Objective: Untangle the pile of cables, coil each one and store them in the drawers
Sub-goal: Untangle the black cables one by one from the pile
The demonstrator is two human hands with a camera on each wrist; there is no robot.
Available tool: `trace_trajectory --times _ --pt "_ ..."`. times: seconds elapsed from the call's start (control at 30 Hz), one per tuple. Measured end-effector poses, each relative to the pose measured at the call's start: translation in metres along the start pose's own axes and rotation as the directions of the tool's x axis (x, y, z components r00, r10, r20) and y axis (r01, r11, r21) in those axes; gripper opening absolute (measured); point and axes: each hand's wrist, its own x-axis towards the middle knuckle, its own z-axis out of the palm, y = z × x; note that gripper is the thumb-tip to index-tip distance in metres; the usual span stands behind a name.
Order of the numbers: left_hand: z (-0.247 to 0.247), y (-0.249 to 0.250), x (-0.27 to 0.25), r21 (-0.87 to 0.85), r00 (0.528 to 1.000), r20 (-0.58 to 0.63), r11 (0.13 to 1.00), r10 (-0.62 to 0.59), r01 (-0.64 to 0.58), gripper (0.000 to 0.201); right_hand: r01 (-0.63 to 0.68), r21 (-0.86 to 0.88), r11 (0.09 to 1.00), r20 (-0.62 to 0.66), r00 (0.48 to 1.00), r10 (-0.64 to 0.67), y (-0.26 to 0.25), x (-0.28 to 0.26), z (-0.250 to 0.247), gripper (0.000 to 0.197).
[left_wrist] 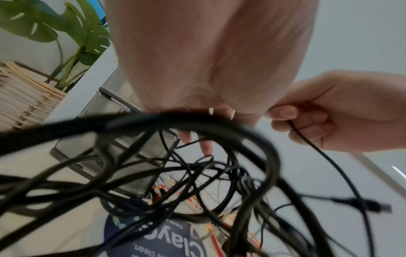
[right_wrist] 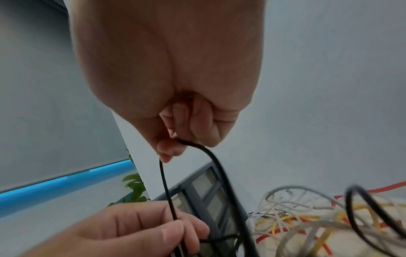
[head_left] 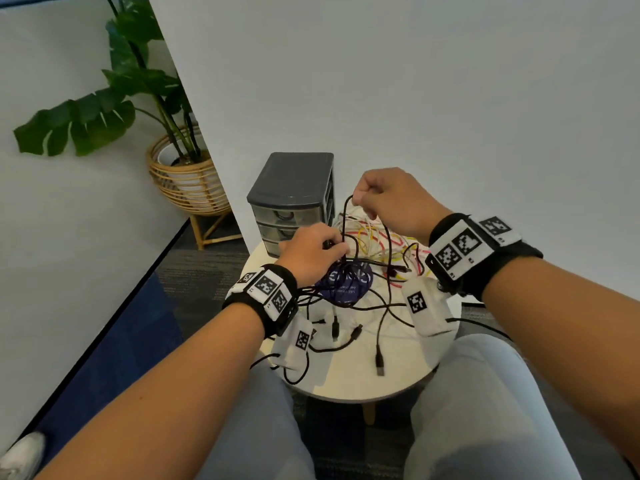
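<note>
A tangle of black cables (head_left: 360,296) with red, yellow and white ones (head_left: 377,237) behind covers the round white table (head_left: 346,382). My right hand (head_left: 363,200) is raised above the pile and pinches the top of a loop of thin black cable (right_wrist: 208,156). My left hand (head_left: 329,247) sits lower, by the grey drawer unit (head_left: 291,199), and grips one strand of that same black cable (right_wrist: 173,215). Thick black loops (left_wrist: 197,125) hang close under the left palm. All three drawers look closed.
A dark blue round pack (head_left: 346,282) lies under the cables. A black USB plug (head_left: 380,362) dangles near the table's front. A potted plant in a wicker stand (head_left: 187,181) is on the floor to the left. White walls stand behind the table.
</note>
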Motion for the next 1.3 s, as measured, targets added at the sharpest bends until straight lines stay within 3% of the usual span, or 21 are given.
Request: trace_trajectory --times 0.2,0.33,0.4,0.5,0.6,0.67,0.77,0.87,0.93,1.03,1.2,1.3 --pt "-0.006 -0.001 -0.006 0.063 1.0 -0.017 0.998 -0.003 0.004 0.031 0.026 0.411 0.911 -0.304 0.946 0.11 -0.002 -0.001 -0.002 0.017" --pt "-0.005 0.006 -0.014 0.13 1.0 -0.031 0.991 -0.006 0.01 0.027 0.045 0.537 0.842 -0.346 0.923 0.171 -0.004 -0.003 -0.008 0.016" --pt "-0.006 0.01 -0.016 0.132 0.998 -0.067 0.991 -0.001 0.01 0.026 0.017 0.472 0.882 -0.343 0.925 0.165 -0.005 -0.006 -0.011 0.017" --pt "-0.011 0.011 -0.017 0.071 0.982 -0.187 0.997 -0.016 0.029 0.026 -0.134 0.162 0.978 -0.29 0.941 0.177 0.006 -0.008 -0.017 0.018" --pt "-0.019 0.01 -0.014 -0.024 0.958 -0.282 0.998 -0.057 0.052 0.02 -0.328 -0.187 0.926 -0.089 0.944 0.316 0.025 -0.013 -0.017 0.023" --pt "-0.024 0.013 -0.014 -0.076 0.965 -0.263 0.997 -0.024 0.004 0.017 -0.354 -0.287 0.89 -0.058 0.934 0.352 0.026 -0.019 -0.013 0.032" --pt "-0.028 0.02 -0.017 -0.102 0.961 -0.273 0.992 0.049 -0.08 0.017 -0.229 -0.349 0.909 -0.126 0.972 0.197 0.01 -0.026 -0.009 0.067" --pt "-0.032 0.028 -0.018 -0.087 0.94 -0.324 0.986 0.108 -0.143 0.018 0.001 -0.453 0.891 -0.119 0.991 -0.062 -0.016 -0.027 -0.006 0.076" --pt "-0.035 0.033 -0.02 -0.08 0.931 -0.335 0.98 0.144 -0.181 0.017 0.13 -0.423 0.896 -0.012 0.989 -0.149 -0.028 -0.023 -0.003 0.063" --pt "-0.041 0.041 -0.023 -0.109 0.934 -0.304 0.967 0.189 -0.231 0.017 0.225 -0.457 0.86 0.177 0.971 -0.16 -0.034 -0.016 0.001 0.018" --pt "-0.045 0.041 -0.027 -0.223 0.948 -0.264 0.944 0.181 -0.242 0.019 0.244 -0.438 0.865 0.153 0.969 -0.195 -0.033 -0.008 -0.006 0.023" --pt "-0.041 0.035 -0.029 -0.27 0.966 -0.207 0.94 0.156 -0.209 0.027 0.204 -0.253 0.946 -0.03 0.976 -0.218 -0.041 -0.005 -0.016 0.023"
